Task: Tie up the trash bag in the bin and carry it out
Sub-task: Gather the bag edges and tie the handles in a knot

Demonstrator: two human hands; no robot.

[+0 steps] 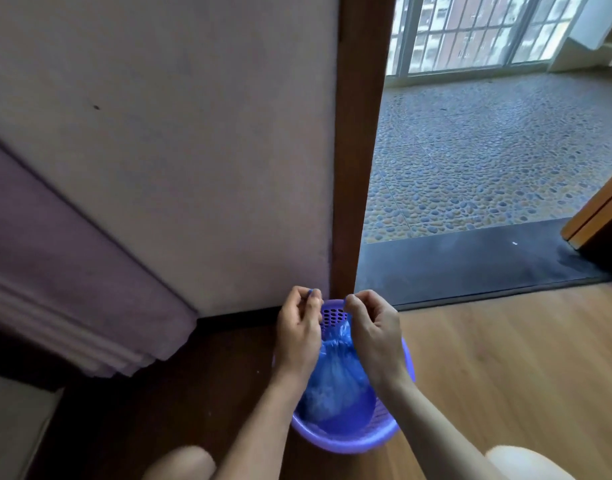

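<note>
A purple perforated plastic bin (349, 436) stands on the wooden floor at the foot of a brown door frame. Inside it sits a blue trash bag (335, 382), its top gathered into a neck. My left hand (299, 327) pinches one blue end of the bag's mouth above the bin's far rim. My right hand (373, 330) pinches the other end a short way to the right. Both fists are closed on the plastic, and the two ends are pulled apart over the gathered neck.
A grey wall and the brown door frame (360, 150) rise right behind the bin. A purple bedcover (72, 271) hangs at the left. Through the doorway lie a dark threshold strip (470, 261), a pebble-tiled floor and barred windows. My knees show at the bottom edge.
</note>
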